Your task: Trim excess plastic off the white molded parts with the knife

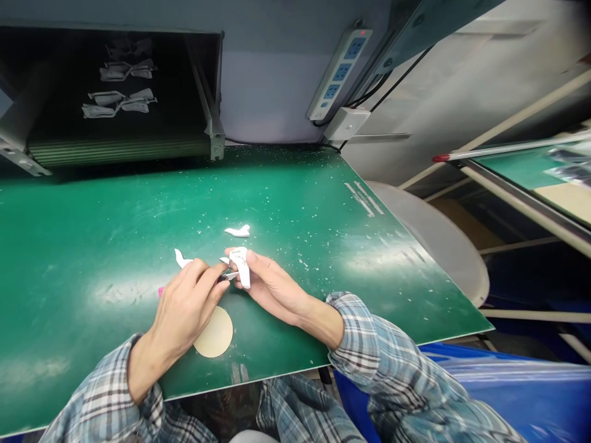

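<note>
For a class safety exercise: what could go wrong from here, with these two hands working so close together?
The small metal tool pinched in the left hand sits against the white piece held in the right hand, so a slip could possibly nick that hand. The loose white piece nearby could get knocked aside.

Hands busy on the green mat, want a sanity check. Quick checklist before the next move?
Left hand on small metal tool: ok, pinched between thumb and fingers.
Right hand on white piece: ok, gripped between thumb and fingers.
Tool tip against that piece: cannot tell, fingers hide it.
Second white piece on the green mat: ok, lying apart from both hands.
Mat surface: not ok, white flecks scattered across it.
Pink item by the left hand: cannot tell, mostly hidden.
</note>
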Demonstrator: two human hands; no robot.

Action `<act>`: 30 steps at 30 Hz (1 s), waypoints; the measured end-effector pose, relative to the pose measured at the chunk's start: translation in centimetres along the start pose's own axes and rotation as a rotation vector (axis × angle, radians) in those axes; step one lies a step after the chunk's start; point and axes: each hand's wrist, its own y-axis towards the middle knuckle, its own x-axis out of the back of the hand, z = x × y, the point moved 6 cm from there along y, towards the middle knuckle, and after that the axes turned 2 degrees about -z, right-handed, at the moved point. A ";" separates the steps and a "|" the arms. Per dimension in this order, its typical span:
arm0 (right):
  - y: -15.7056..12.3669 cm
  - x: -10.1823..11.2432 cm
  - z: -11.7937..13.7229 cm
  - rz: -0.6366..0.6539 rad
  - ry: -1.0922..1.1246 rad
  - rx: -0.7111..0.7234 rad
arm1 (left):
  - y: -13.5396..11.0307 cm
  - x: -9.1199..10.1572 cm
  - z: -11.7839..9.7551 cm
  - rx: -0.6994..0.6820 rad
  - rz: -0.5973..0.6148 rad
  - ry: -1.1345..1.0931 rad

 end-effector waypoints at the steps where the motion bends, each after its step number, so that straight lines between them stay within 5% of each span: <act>1: 0.0 0.0 0.0 0.005 0.001 0.001 | -0.1 0.0 0.0 -0.001 0.002 0.005; 17: -0.2 -0.1 -0.4 0.001 -0.021 -0.020 | -0.2 -0.2 0.0 0.060 0.143 0.004; 26: -0.3 -0.3 -1.1 -0.032 0.000 -0.039 | 0.0 0.9 -0.6 -0.055 -0.107 0.331; 30: -0.7 -0.5 -2.2 0.000 0.004 -0.114 | -0.1 2.3 0.4 0.020 -0.206 0.371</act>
